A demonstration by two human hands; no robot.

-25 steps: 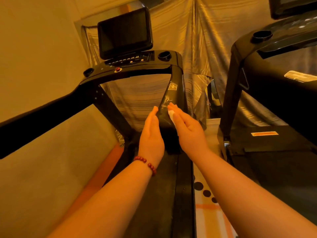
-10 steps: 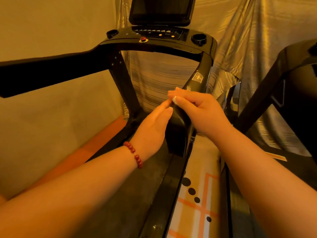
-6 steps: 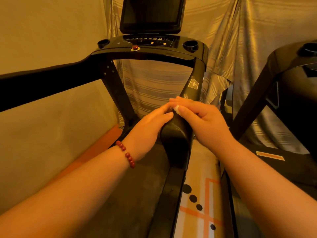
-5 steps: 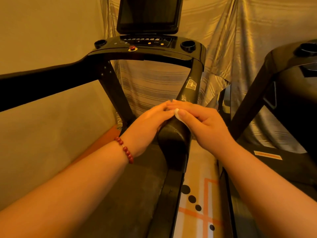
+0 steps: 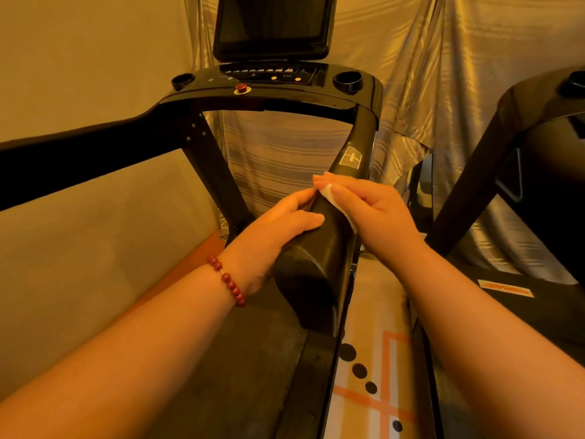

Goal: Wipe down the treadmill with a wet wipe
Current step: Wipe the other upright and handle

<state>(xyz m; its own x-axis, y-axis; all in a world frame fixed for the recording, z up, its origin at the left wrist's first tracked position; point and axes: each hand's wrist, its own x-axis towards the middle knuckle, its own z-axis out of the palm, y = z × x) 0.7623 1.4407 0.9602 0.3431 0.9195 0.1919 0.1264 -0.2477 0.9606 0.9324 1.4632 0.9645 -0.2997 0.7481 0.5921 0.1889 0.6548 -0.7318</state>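
Note:
A black treadmill [image 5: 278, 99] fills the middle of the head view, with a dark screen above its console. Its right upright post [image 5: 329, 245] slants down toward me. My right hand [image 5: 376, 213] curls round that post from the right and holds a small white wet wipe [image 5: 335, 199] against it. My left hand [image 5: 278, 229], with a red bead bracelet at the wrist, rests on the left side of the same post, fingers fairly straight and thumb lying on the post's face. The two hands' fingertips nearly meet.
The treadmill's left handrail [image 5: 95, 153] crosses the left side at chest height. A second black treadmill [image 5: 531, 172] stands close on the right. Between them lies a pale floor mat [image 5: 376, 375] with orange lines and black dots. Draped fabric [image 5: 421, 74] hangs behind.
Both hands stay on the right post while the wipe slides along it; over the last half second they shifted slightly down the post. My view has swung to centre the console.

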